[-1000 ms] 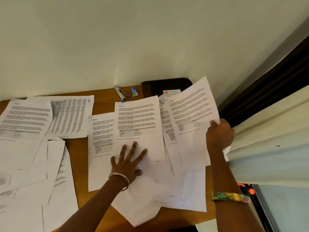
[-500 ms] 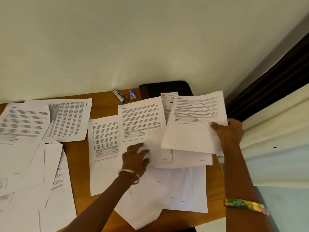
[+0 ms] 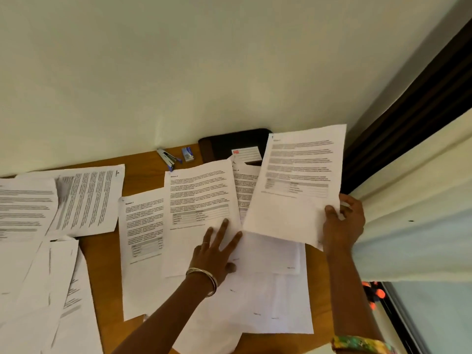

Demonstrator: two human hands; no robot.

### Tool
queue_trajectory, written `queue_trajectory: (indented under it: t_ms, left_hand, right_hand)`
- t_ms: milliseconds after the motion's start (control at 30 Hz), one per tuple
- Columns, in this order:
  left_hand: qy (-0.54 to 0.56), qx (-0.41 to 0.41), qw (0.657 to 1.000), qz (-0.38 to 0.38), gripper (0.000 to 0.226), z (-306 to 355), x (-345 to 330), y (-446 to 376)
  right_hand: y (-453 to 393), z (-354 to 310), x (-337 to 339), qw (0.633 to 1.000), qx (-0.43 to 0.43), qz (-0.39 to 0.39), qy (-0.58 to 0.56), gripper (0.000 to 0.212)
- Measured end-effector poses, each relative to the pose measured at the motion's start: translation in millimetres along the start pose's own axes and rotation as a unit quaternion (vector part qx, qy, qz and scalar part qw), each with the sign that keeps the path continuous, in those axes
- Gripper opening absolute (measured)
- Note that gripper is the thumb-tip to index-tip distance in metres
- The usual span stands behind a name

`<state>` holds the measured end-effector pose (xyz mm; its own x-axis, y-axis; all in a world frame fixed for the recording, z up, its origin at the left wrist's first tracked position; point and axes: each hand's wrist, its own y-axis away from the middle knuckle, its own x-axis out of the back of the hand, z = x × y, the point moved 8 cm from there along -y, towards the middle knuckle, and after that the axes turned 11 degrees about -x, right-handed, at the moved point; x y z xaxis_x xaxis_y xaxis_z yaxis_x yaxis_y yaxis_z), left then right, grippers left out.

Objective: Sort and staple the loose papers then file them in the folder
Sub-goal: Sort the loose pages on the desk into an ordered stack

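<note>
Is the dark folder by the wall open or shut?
Shut, as far as shown: the folder lies flat, its labelled cover up, with loose papers overlapping its near edge.

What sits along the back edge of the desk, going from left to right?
Stapler → small staple box → dark folder with a white label → the sheet that the right hand holds up.
</note>
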<state>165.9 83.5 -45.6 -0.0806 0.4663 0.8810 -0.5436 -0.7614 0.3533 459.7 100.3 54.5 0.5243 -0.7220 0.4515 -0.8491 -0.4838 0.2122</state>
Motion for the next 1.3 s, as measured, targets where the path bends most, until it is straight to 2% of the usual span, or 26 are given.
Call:
queue_trajectory:
  t_ms: [67, 167, 267, 367, 700, 767, 800, 833, 867, 900, 933, 967, 1000, 1033, 1067, 1133, 1167, 1200, 1233, 1300]
  left_hand:
    - [0.010, 0.003, 1.000, 0.005, 0.084, 0.9, 0.3, 1.6]
    - [0.021, 0.005, 1.000, 0.011, 0.086, -0.6, -1.0, 1.8]
    - [0.030, 0.007, 0.999, 0.012, 0.090, -2.0, -1.7, 2.1]
    - [0.022, 0.012, 1.000, 0.001, 0.090, -2.3, -3.2, 1.8]
    - [0.018, 0.013, 1.000, 0.005, 0.093, -6.9, -6.2, 0.4]
    - [0.058, 0.005, 0.998, 0.020, 0.089, -11.1, -3.8, -1.6]
    - [0.102, -0.007, 0.993, 0.058, 0.083, -12.8, 2.9, -1.6]
    - [0.160, -0.005, 0.980, 0.117, 0.073, -16.1, 14.7, 1.0]
    - [0.248, 0.017, 0.948, 0.201, 0.060, -25.1, 29.3, 6.8]
    - [0.364, 0.076, 0.887, 0.275, 0.045, -39.2, 42.1, 15.6]
    - [0.495, 0.141, 0.797, 0.317, 0.031, -49.6, 49.5, 25.5]
    - [0.610, 0.204, 0.697, 0.317, 0.019, -57.3, 47.0, 32.1]
    - [0.683, 0.247, 0.622, 0.293, 0.016, -63.0, 41.7, 35.8]
    - [0.696, 0.261, 0.614, 0.264, 0.019, -67.9, 41.0, 40.1]
    - [0.685, 0.264, 0.638, 0.235, 0.021, -72.6, 40.2, 43.1]
    - [0.601, 0.267, 0.725, 0.207, 0.028, -86.5, 35.4, 51.4]
    - [0.558, 0.272, 0.757, 0.205, 0.025, -90.7, 33.2, 56.1]
    - [0.527, 0.283, 0.772, 0.214, 0.021, -95.6, 30.2, 61.7]
    - [0.517, 0.302, 0.767, 0.230, 0.019, -99.9, 25.6, 68.3]
    - [0.544, 0.356, 0.712, 0.267, 0.022, -110.4, 9.4, 82.0]
  right_hand:
    - [2.2, 5.0, -14.4, 0.999, -0.025, -0.037, -0.030, 0.037]
    - [9.4, 23.3, -41.3, 0.995, -0.063, -0.077, 0.007, 0.038]
    - [11.1, 53.1, -48.5, 0.988, -0.142, -0.057, -0.004, 0.037]
    - [8.0, 72.7, -46.8, 0.982, -0.180, -0.051, -0.028, 0.035]
    - [-0.2, 72.4, -50.3, 0.985, -0.150, -0.080, -0.037, 0.035]
    - [2.4, 71.9, -51.1, 0.984, -0.151, -0.089, -0.034, 0.034]
    - [5.4, 70.3, -51.9, 0.983, -0.149, -0.099, -0.032, 0.034]
    - [8.6, 68.0, -53.7, 0.983, -0.140, -0.115, -0.028, 0.034]
    - [13.1, 64.3, -56.6, 0.982, -0.124, -0.140, -0.016, 0.034]
    - [19.2, 59.7, -60.6, 0.979, -0.103, -0.174, 0.001, 0.034]
    - [27.3, 55.7, -66.4, 0.973, -0.080, -0.214, 0.024, 0.033]
    - [38.1, 52.0, -72.8, 0.965, -0.059, -0.251, 0.044, 0.034]
    - [48.3, 48.8, -78.4, 0.958, -0.040, -0.278, 0.056, 0.035]
    - [58.8, 45.8, -84.3, 0.951, -0.021, -0.302, 0.060, 0.036]
    - [67.7, 42.9, -91.2, 0.944, 0.003, -0.323, 0.067, 0.037]
    - [85.2, 40.6, -106.1, 0.921, 0.054, -0.371, 0.105, 0.038]
    - [92.2, 42.2, -112.3, 0.909, 0.072, -0.391, 0.125, 0.037]
    - [97.6, 42.5, -115.9, 0.903, 0.085, -0.399, 0.136, 0.035]
    - [98.5, 42.1, -116.0, 0.909, 0.101, -0.377, 0.146, 0.032]
    - [88.7, 42.5, -107.9, 0.935, 0.141, -0.251, 0.207, 0.030]
